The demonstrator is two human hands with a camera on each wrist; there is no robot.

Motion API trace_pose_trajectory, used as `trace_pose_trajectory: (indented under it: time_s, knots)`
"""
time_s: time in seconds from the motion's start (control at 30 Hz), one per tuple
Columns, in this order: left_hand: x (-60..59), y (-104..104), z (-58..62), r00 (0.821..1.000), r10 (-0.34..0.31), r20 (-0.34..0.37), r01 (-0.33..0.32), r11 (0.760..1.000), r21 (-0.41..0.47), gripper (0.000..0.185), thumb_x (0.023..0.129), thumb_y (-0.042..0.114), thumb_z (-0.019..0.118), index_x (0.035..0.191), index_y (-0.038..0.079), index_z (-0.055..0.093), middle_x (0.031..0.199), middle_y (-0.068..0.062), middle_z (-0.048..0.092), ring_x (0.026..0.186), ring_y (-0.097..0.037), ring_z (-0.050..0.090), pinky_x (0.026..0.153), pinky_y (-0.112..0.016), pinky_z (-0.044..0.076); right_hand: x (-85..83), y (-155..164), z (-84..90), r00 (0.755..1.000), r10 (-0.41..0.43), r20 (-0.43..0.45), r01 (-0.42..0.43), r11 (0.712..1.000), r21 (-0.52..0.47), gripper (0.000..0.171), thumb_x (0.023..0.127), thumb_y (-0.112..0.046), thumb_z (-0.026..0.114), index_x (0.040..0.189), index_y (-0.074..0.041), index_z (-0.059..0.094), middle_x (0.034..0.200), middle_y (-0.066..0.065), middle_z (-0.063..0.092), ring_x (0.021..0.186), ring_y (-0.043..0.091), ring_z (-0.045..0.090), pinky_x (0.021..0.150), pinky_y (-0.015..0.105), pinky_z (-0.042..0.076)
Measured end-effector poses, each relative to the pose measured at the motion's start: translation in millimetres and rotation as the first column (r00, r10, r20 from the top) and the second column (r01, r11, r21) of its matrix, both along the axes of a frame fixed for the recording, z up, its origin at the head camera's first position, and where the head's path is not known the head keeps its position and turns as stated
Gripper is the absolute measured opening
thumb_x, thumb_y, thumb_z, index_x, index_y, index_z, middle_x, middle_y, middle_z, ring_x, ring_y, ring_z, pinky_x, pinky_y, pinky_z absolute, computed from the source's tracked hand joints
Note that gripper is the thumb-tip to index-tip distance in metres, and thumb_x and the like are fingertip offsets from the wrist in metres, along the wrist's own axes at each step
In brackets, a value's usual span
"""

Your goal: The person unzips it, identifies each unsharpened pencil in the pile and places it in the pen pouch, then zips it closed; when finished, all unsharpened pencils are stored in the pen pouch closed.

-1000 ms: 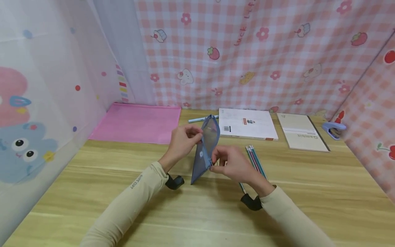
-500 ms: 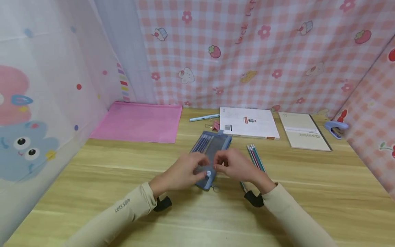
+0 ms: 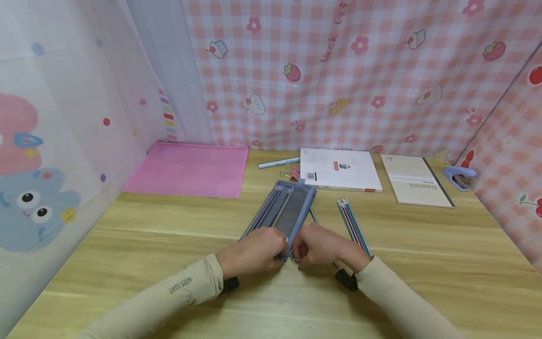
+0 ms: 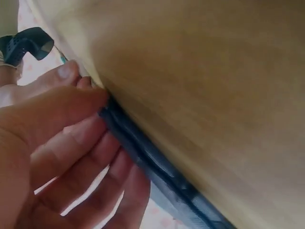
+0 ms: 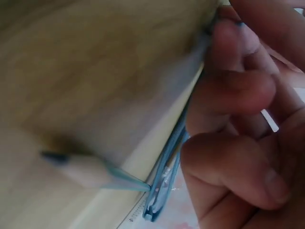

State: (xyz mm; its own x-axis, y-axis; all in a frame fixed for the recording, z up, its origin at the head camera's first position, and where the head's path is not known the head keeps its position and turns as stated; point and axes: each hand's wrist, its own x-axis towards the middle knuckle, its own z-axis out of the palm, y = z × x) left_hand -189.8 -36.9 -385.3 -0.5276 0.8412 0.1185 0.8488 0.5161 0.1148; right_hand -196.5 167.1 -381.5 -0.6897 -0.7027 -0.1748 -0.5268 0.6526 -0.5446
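Observation:
A blue mesh zip pencil case (image 3: 298, 207) lies slanted on the table, with several pencils showing through its left side. My left hand (image 3: 254, 252) pinches its near corner between thumb and fingers; in the left wrist view the dark blue edge (image 4: 157, 162) runs off from the fingertips. My right hand (image 3: 322, 245) has curled fingers at the same corner, pinching the zipper pull (image 3: 292, 258), mostly hidden by the fingers. A green pencil (image 3: 314, 215) passes beneath the right hand, its sharpened tip (image 5: 86, 171) showing in the right wrist view. More pencils (image 3: 352, 221) lie bundled to the right.
Along the back lie a pink folder (image 3: 190, 169), a light blue pen (image 3: 277, 163), a pink binder clip (image 3: 294, 173), a white book (image 3: 338, 176) and a beige notebook (image 3: 417, 188). A light purple stapler-like tool (image 3: 460, 174) stands far right. Patterned curtains enclose the table.
The pencil case, earlier held upright, has been laid flat. Both hands have moved down to its near corner, and the left fingers have gone from loose over the case to pinching it.

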Motion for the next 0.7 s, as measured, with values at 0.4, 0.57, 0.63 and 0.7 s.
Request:
trace_pose_trajectory:
  time_s: [0.4, 0.57, 0.63, 0.7]
  knots:
    - [-9.2, -19, 14.9, 0.947, 0.227, -0.227, -0.139, 0.927, 0.349, 0.014, 0.082, 0.018, 0.080, 0.089, 0.009, 0.072, 0.085, -0.001, 0.071, 0.070, -0.009, 0.065, 0.058, -0.020, 0.056, -27.1, 2, 28.5, 0.952, -0.215, 0.219, 0.292, 0.855, -0.429, 0.016, 0.099, -0.013, 0.061, 0.090, -0.002, 0.068, 0.072, 0.016, 0.060, 0.057, 0.021, 0.054, 0.052, 0.028, 0.043]
    - [-19.5, -21, 22.0, 0.909, 0.334, -0.248, -0.163, 0.835, 0.526, 0.016, 0.085, 0.016, 0.079, 0.092, 0.005, 0.071, 0.086, -0.007, 0.075, 0.067, -0.013, 0.069, 0.056, -0.023, 0.056, -39.6, -10, 49.3, 0.938, -0.268, 0.221, 0.345, 0.793, -0.502, 0.016, 0.100, -0.018, 0.062, 0.089, -0.009, 0.069, 0.069, 0.008, 0.060, 0.059, 0.016, 0.051, 0.052, 0.026, 0.037]
    - [-22.9, -23, 24.4, 0.891, 0.371, -0.262, -0.167, 0.804, 0.571, 0.011, 0.087, 0.013, 0.077, 0.092, 0.004, 0.073, 0.084, -0.008, 0.077, 0.068, -0.014, 0.072, 0.058, -0.025, 0.059, -43.8, -14, 53.6, 0.931, -0.295, 0.217, 0.366, 0.769, -0.525, 0.015, 0.099, -0.017, 0.063, 0.089, -0.008, 0.070, 0.066, 0.006, 0.059, 0.058, 0.015, 0.049, 0.053, 0.026, 0.036]
    - [-25.4, -25, 26.4, 0.875, 0.389, -0.288, -0.155, 0.789, 0.595, 0.008, 0.086, 0.011, 0.076, 0.091, 0.004, 0.074, 0.083, -0.009, 0.078, 0.068, -0.015, 0.073, 0.059, -0.027, 0.061, -47.9, -17, 55.6, 0.922, -0.337, 0.191, 0.386, 0.751, -0.536, 0.015, 0.098, -0.016, 0.065, 0.088, -0.007, 0.071, 0.064, 0.004, 0.058, 0.057, 0.017, 0.049, 0.057, 0.026, 0.037]
